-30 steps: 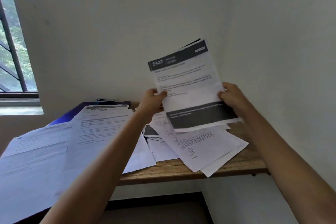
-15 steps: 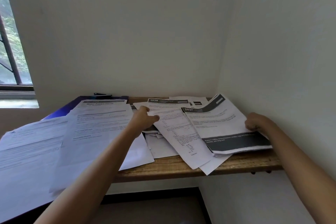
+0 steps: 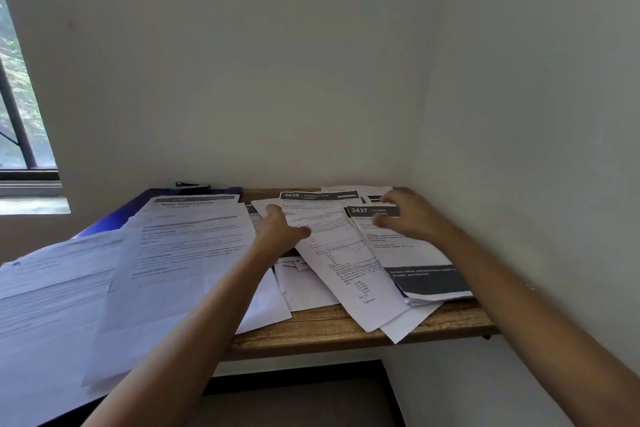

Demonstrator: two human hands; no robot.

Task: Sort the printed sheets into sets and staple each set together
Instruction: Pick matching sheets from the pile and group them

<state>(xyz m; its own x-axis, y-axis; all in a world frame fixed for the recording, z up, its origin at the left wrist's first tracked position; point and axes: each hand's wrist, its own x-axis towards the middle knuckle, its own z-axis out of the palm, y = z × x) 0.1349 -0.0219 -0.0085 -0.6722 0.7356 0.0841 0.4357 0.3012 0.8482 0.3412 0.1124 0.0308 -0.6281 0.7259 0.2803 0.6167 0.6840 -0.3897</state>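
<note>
At the far left edge of the frame a barred window (image 3: 20, 121) is seen. Large printed sheets (image 3: 52, 305) are spread across the lower left, and a sheet headed "Water Potted Plants" (image 3: 187, 243) is laid over them. A blue surface (image 3: 110, 218) is partly covered by these. A small dark object (image 3: 192, 185) is seen by the wall behind it; what it is cannot be told.

Left of centre, the left hand (image 3: 280, 230) is laid on the loose pile, its thumb stretched over a sheet of dense text (image 3: 332, 253). Its fingers are hidden, so a grip cannot be judged. A sheet numbered 3638 (image 3: 311, 196) is seen beyond it.

Right of centre, the right hand (image 3: 408, 215), blurred, is held with fingers spread and loose, gripping nothing, over the top of the sheet numbered 2437 (image 3: 412, 253). That sheet is laid flat on the pile at the right end of the wooden counter (image 3: 346, 329).
</note>
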